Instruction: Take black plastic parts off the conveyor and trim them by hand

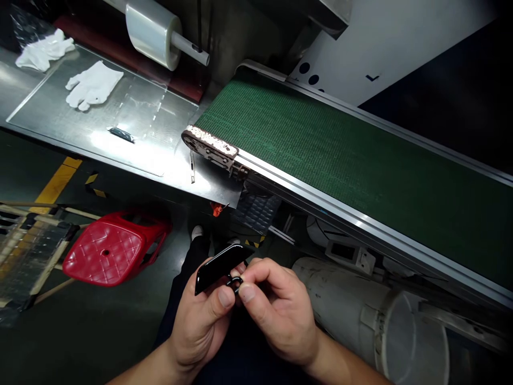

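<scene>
My left hand (208,315) is closed around a thin, glossy black panel (220,266) with rounded corners, tilted up along my fingers. Just below the panel's lower edge is a small black ring-shaped part (235,281). My right hand (280,307) pinches this part between thumb and forefinger. My left thumb rests close against its other side. Whether the ring-shaped part is joined to the panel I cannot tell. Both hands are bare and held together in front of my body.
A green conveyor belt (320,160) runs along the right. On the metal table (148,155) lie a white glove (94,84), a small dark piece (121,134) and a thin metal tool (192,167). A film roll (152,32), red stool (106,250) and grey cylinder (348,299) stand around.
</scene>
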`<state>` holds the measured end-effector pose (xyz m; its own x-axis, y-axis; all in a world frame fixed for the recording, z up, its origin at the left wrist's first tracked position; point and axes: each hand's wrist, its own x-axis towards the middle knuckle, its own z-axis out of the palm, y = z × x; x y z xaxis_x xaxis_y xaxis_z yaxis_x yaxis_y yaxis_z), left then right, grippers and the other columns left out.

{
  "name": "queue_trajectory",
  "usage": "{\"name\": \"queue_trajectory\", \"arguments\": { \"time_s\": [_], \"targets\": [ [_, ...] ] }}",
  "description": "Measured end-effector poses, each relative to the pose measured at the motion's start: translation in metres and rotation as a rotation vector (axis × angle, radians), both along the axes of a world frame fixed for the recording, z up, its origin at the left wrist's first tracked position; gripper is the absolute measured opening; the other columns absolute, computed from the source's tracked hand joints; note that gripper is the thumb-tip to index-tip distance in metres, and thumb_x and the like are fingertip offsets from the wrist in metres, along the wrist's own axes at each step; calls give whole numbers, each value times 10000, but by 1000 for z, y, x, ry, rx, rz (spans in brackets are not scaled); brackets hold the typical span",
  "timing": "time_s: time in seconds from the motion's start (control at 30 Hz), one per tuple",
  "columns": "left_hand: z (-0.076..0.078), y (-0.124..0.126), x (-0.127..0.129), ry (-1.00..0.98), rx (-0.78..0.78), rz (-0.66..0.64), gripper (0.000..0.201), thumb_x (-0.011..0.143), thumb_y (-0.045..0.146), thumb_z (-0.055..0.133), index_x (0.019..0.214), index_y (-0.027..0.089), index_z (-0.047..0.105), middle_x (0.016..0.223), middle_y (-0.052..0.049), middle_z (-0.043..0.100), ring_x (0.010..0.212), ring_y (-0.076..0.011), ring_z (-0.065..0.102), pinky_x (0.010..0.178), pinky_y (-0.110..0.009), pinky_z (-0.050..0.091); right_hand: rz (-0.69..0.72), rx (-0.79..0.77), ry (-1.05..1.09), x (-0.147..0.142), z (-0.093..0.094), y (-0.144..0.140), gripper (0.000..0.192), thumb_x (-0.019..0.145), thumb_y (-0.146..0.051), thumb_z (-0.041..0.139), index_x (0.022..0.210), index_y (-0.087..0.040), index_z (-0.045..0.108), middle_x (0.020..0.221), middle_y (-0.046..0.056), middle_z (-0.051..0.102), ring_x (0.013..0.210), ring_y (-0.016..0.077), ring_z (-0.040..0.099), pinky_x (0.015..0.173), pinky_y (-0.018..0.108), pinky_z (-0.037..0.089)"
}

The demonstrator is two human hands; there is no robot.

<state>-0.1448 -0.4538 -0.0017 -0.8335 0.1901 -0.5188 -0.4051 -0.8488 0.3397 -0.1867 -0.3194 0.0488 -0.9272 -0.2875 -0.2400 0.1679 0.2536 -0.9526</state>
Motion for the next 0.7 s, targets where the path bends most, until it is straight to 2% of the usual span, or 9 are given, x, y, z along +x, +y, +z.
{"name": "queue_trajectory", "arguments": {
  "time_s": [0.23,0.37,0.53,0.7],
  "targets": [
    [-1,5,-2,-3,-31,5,337,816,409,841,1079,215,760,1044,-83,733,1061,-256,683,973,-385,567,-15,-28,-13,-3,-2,4,126,982,-290,655,898,-195,654,741,-22,624,642,100,541,597,230,439],
    [-3,8,-8,-20,-58,25,308,831,371,831,1075,201,749,1013,-82,724,978,-221,679,860,-333,581,-56,-28,-93,-5,-7,4,183,1006,-343,646,913,-187,662,764,-6,647,659,105,561,619,232,463],
    [5,7,-17,62,-140,55,165,888,275,781,1026,213,718,870,-15,667,737,-121,611,682,-259,539,-131,-210,-283,-6,-10,-4,293,1011,-456,654,940,-173,637,730,-16,621,625,84,533,588,196,455],
    [13,-12,-26,206,-289,-17,222,897,311,770,1088,215,711,820,1,617,677,-122,587,636,-268,519,-109,-339,-294,-9,-16,-15,381,975,-541,680,957,-165,620,738,-4,615,640,101,549,586,214,473]
  ]
}}
